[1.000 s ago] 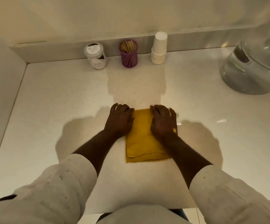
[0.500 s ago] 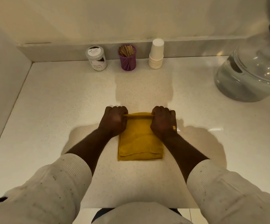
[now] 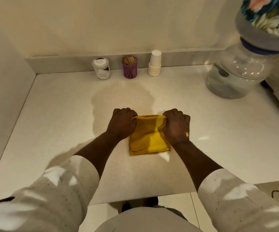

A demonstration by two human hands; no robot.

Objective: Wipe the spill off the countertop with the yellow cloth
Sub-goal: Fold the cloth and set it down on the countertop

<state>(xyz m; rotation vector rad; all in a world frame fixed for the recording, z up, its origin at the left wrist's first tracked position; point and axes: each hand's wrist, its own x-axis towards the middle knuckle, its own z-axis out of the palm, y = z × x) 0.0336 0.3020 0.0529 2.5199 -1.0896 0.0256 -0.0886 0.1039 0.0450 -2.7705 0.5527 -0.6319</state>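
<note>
Cloth first: yellow cloth (image 3: 148, 139), folded into a rough square, lies flat on the countertop (image 3: 219, 131) at centre, close to the near edge. Left hand (image 3: 122, 123) is fisted on the cloth's far-left corner, fingers curled round the fabric; right hand (image 3: 176, 125) does the same at the far-right corner. Between the two fists the far edge is lifted off the top and pulled taut into a thin ridge, while the rest of the cloth stays down w/ its layered near edge showing. Just beyond the hands a faint darker patch (image 3: 122, 96) marks the surface; can't tell if it's liquid or shadow. Small bright glints sit at the cloth's near-right corner (image 3: 165, 156) and to the right of the right hand (image 3: 203, 138), maybe wet spots or reflections, unclear. Along the back wall, well apart from the cloth: white-lidded jar (image 3: 101, 68), purple toothpick holder (image 3: 129, 67), stack of paper cups (image 3: 155, 63). Big clear water bottle (image 3: 239, 71) stands at far right. Both forearms are bare, w/ pale ribbed sleeves (image 3: 78, 171) pushed up.
</note>
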